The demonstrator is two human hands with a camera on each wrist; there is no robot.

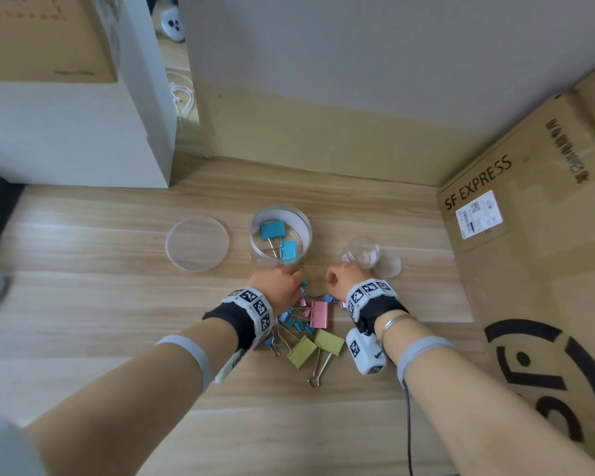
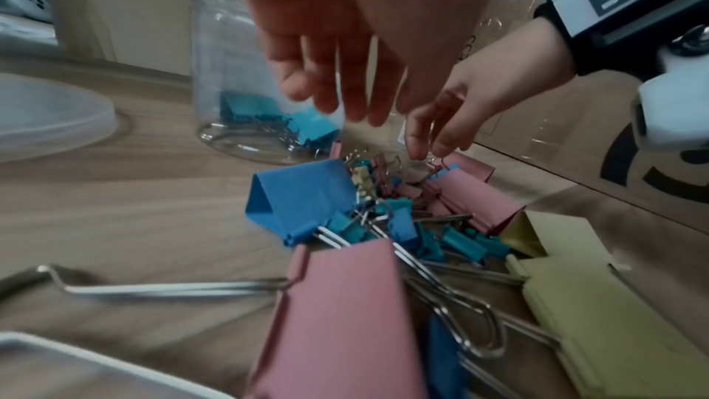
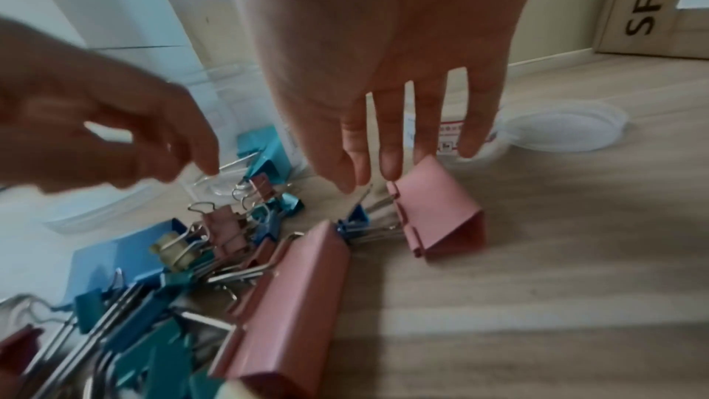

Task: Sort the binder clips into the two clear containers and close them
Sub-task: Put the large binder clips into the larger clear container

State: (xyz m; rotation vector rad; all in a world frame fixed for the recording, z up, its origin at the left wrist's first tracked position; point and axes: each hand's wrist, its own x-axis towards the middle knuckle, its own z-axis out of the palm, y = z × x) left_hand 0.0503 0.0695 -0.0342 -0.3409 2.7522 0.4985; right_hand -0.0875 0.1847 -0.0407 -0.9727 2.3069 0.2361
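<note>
Both your hands are over the heap of coloured metal binder clips [image 1: 304,324], which sits mid-worktop toward the near edge of the pale wood-grain worktop [image 1: 100,304]. Your left hand [image 1: 278,283] hangs above the pile with fingers loosely extended, gripping nothing. Your right hand [image 1: 339,278] has thumb and fingertips [image 2: 433,144] drawn together at a wire loop of a small clip; whether it's truly pinched I can't tell (too blurred).

The large clear round container [image 1: 280,235] stands upright just behind the pile, open, w/ two big teal-blue binder clips [image 1: 278,239] inside. Its flat clear round lid [image 1: 197,243] lies to its left. The small clear round container [image 1: 362,251] is to the right, nearer the brown SF Express cardboard box [image 1: 529,235], apparently open, w/ a small clear lid [image 1: 389,266] beside it.

To do this step well, I'd say: sort by size, bigs to the large tub, smalls to the small one. Lift each clip by its wire handle, straight up, since the handles are tangled and a sideways pull may drag neighbours along.

Orientation: the large pink binder clip [image 1: 319,314] lies w/ its long axis roughly front-to-back. The two pale yellow binder clips [image 1: 315,347] lie slanted, wire handles trailing toward the near edge. Drop long clips in handle-down so they don't bridge the rim.
</note>
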